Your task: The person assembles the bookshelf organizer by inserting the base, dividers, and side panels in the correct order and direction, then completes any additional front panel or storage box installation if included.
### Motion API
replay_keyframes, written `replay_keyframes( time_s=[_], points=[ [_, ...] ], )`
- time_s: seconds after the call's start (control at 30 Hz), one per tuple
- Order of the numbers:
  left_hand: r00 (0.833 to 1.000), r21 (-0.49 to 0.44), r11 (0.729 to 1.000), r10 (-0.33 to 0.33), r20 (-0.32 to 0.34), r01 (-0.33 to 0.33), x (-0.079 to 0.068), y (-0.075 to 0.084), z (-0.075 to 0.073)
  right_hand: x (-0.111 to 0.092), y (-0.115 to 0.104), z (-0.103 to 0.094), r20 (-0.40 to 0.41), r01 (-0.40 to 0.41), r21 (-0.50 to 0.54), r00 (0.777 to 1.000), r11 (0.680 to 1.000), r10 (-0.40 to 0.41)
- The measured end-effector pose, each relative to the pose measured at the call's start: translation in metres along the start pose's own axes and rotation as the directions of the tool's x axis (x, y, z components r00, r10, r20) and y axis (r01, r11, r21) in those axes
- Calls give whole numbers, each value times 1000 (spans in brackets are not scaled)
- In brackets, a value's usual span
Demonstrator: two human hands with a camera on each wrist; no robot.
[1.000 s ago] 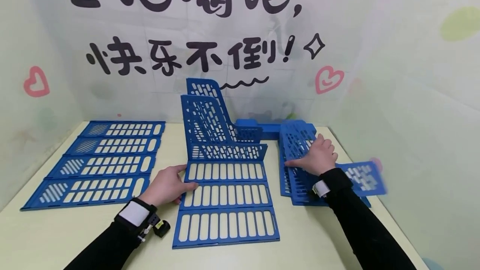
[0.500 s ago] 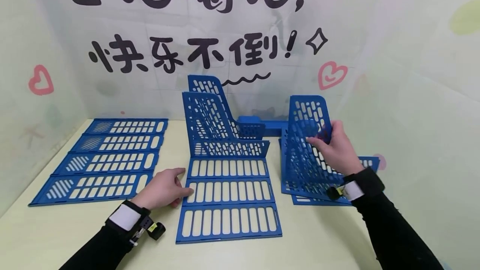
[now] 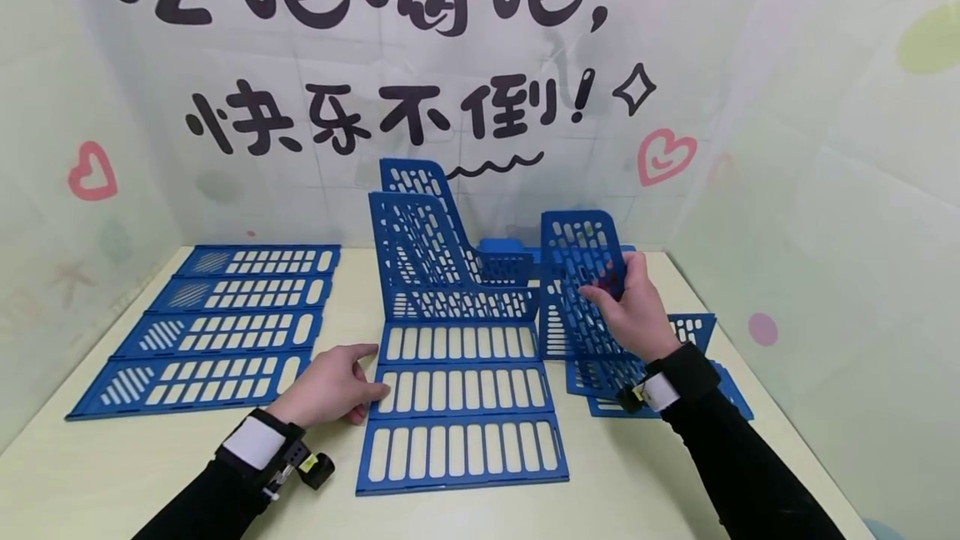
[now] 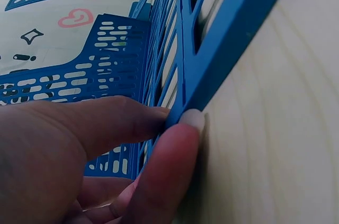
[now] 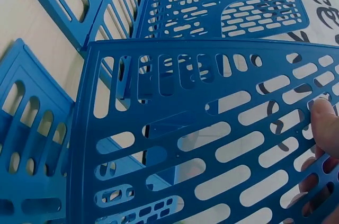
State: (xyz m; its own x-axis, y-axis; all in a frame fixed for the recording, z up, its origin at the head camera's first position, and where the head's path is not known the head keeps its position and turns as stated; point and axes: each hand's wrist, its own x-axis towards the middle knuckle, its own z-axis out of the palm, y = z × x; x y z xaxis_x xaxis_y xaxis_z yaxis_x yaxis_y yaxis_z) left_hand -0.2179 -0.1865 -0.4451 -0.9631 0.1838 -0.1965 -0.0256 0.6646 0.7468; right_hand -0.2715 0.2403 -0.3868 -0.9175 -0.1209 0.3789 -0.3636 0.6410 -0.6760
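Note:
My left hand (image 3: 330, 386) pinches the left edge of a flat blue slotted base panel (image 3: 461, 415), between thumb and finger in the left wrist view (image 4: 222, 60). Two blue perforated file-rack dividers (image 3: 420, 257) stand upright at the base's far end. Right of them, my right hand (image 3: 636, 311) grips another blue divider panel (image 3: 573, 307) by its tall right edge, holding it upright. Its lower left side is close beside the base; whether they touch cannot be told. In the right wrist view, this divider (image 5: 175, 105) covers most of the picture, with fingers behind its slots.
Several linked blue panels (image 3: 217, 319) lie flat on the left of the table (image 3: 600, 473). More blue panels (image 3: 720, 382) lie piled at the right, partly behind my right wrist. A blue part (image 3: 502, 245) lies at the back by the printed wall sheet (image 3: 337, 190).
My right hand has raised a divider from the right pile to upright and brought it left, toward the base. My left hand has stayed at the base's left edge.

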Motion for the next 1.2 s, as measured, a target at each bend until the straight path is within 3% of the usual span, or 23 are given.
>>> replay_keyframes(
  time_s=[0.57, 0.83, 1.0, 1.1, 1.2],
  points=[
    [1000, -8, 1000, 0, 14, 0, 2, 1, -1, -7, 5, -4, 16, 65, -16, 998, 998, -65],
    [1000, -11, 1000, -10, 9, 10, 1, -1, -2, -8, -5, 7, -1, 149, 12, 989, 989, -149],
    [1000, 16, 1000, -12, -1, 12, 0, -4, -5, -5, -11, 16, 11, 152, 47, 988, 987, -153],
    [1000, 20, 999, -25, -8, 25, 0, -4, -7, -4, -11, 16, 53, 124, 41, 991, 991, -126],
    [999, 10, 999, -44, -7, 44, 0, -5, -9, -4, -7, 7, 154, 96, -28, 984, 995, -91]
  ],
)
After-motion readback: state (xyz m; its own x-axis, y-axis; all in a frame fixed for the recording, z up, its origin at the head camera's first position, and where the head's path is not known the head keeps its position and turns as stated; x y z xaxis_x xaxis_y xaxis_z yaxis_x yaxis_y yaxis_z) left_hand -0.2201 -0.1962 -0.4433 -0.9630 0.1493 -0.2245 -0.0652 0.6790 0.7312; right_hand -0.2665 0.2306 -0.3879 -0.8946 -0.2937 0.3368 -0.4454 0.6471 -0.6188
